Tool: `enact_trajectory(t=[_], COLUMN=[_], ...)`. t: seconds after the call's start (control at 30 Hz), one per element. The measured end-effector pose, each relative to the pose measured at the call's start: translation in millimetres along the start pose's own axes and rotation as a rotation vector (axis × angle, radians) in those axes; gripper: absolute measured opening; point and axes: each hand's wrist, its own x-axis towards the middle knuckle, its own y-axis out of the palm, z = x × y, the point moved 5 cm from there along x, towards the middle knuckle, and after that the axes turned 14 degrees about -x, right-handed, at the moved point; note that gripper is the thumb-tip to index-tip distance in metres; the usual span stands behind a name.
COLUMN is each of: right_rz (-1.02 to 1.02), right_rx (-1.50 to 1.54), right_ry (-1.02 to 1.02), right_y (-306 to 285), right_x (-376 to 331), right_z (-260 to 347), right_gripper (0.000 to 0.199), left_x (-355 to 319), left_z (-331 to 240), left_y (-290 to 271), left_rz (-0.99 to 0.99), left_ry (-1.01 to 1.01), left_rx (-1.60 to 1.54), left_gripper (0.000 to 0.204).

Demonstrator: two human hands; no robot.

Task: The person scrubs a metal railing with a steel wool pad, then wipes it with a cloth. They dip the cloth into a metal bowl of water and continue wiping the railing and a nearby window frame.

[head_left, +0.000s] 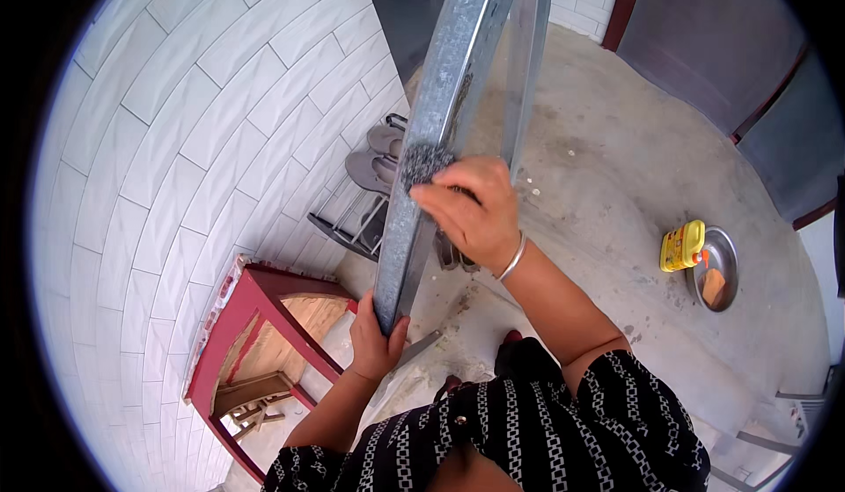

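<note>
Head view shows your left hand [377, 341] gripping the bottom corner of a tall metal frame [440, 131], which stands tilted over the concrete floor [616, 166]. Your right hand [471, 210] clenches a grey scouring pad [424, 162], pressing it against the frame's edge. A red stool [255, 316] stands below left.

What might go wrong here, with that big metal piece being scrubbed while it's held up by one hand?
The left hand alone grips the bottom corner of the tall metal frame, so it could slip or tip while the right hand presses the scouring pad against it. Its thin edge may scrape the fingers. If it falls, it could hit the shoe rack or the red stool below.
</note>
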Motion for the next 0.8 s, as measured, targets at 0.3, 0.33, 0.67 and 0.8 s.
enact_trajectory(t=[0.3, 0.33, 0.67, 0.8], right_rz=[0.208, 0.126, 0.209, -0.065], right_rx=[0.359, 0.316, 0.324, 0.211], right_ry=[0.074, 0.106, 0.143, 0.273], right_y=[14, 16, 7, 5], right_x=[-36, -12, -18, 103], right_z=[-25, -41, -43, -98], right_gripper=[0.02, 0.019, 0.016, 0.015], left_x=[76, 80, 109, 200], left_z=[8, 10, -30, -114], left_y=[55, 65, 61, 37], left_rz=[-0.182, -0.213, -0.083, -0.184], left_ry=[0.156, 0.158, 0.176, 0.38], left_rx=[0.001, 0.016, -0.086, -0.321], left_gripper=[0.061, 0.061, 0.07, 0.056])
